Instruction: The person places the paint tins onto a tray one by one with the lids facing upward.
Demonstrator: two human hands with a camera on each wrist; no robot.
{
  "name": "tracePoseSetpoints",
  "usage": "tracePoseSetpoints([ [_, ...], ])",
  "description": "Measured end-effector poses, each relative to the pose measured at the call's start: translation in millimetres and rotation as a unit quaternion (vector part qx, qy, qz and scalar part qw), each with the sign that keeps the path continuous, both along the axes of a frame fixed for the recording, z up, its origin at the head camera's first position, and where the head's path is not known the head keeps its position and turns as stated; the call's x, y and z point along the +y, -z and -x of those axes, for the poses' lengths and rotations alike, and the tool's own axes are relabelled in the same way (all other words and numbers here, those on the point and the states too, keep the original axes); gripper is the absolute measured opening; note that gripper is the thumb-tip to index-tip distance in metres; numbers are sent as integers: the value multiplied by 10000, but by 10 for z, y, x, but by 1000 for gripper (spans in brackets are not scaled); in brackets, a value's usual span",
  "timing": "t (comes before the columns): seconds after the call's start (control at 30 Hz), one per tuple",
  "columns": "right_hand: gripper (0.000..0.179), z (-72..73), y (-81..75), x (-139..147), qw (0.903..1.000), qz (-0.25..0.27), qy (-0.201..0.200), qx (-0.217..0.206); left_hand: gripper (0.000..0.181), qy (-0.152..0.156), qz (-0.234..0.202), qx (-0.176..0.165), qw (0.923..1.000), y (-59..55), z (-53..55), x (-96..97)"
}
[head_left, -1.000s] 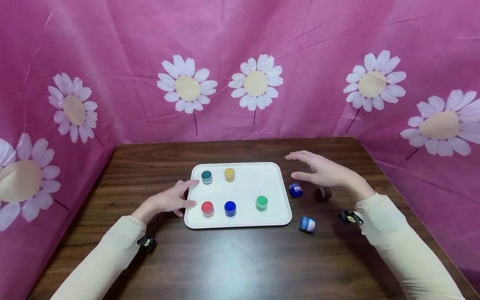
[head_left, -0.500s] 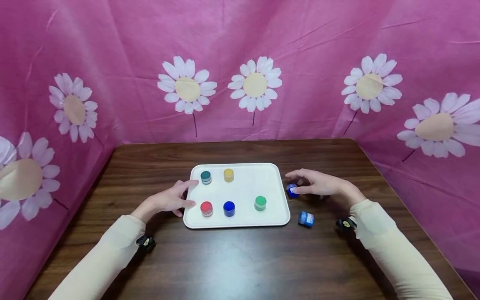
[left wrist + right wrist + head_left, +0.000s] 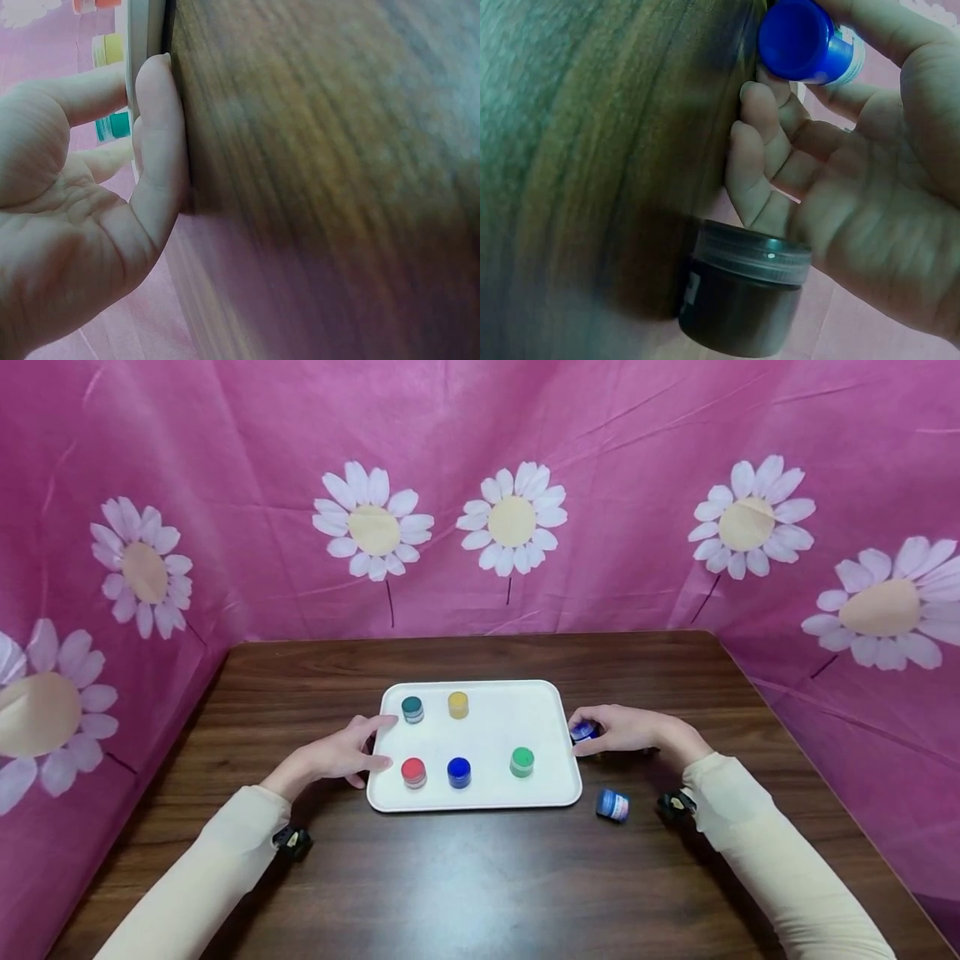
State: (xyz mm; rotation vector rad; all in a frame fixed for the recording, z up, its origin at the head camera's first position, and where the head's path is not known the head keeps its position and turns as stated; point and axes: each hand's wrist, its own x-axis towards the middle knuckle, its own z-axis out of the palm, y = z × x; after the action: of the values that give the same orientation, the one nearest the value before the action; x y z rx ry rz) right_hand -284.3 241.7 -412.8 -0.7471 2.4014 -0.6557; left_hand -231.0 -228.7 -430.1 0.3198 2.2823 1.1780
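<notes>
My left hand [image 3: 339,755] grips the left rim of the white tray [image 3: 487,727]; in the left wrist view its thumb and a finger reach over the rim while other fingers [image 3: 161,112] lie against the outer side. Just past the tray's right edge, my right hand [image 3: 626,729] pinches a dark blue paint jar [image 3: 795,41] between thumb and fingers, the jar tilted on its side. Standing on the tray are a teal jar [image 3: 412,710], a yellow jar [image 3: 458,705], a red jar [image 3: 413,773], a blue jar [image 3: 459,772] and a green jar [image 3: 522,762].
A lighter blue jar [image 3: 613,806] lies on its side right of the tray's near corner. Below the right palm is a dark brown jar [image 3: 742,292], mostly hidden in the head view. Pink flowered cloth [image 3: 600,602] surrounds the wooden table [image 3: 337,893].
My right hand has come down and left from above the table, and its fingers have closed round the dark blue jar, which has shifted slightly toward the tray. The left hand stays put.
</notes>
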Motion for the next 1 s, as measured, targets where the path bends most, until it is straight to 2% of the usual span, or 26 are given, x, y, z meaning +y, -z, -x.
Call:
tracePoseSetpoints([
  [0.13,38,5,11,2,9999,50,36,-106,75,24,26,-42,10000,-14,13,-2],
  [0.33,40,23,-6,-26,9999,40,92,-109,77,-6,111,-124,9999,-41,19,-14],
  [1.0,41,-4,7,-21,10000,-14,13,54,75,69,28,-88,9999,-23,8,-8],
])
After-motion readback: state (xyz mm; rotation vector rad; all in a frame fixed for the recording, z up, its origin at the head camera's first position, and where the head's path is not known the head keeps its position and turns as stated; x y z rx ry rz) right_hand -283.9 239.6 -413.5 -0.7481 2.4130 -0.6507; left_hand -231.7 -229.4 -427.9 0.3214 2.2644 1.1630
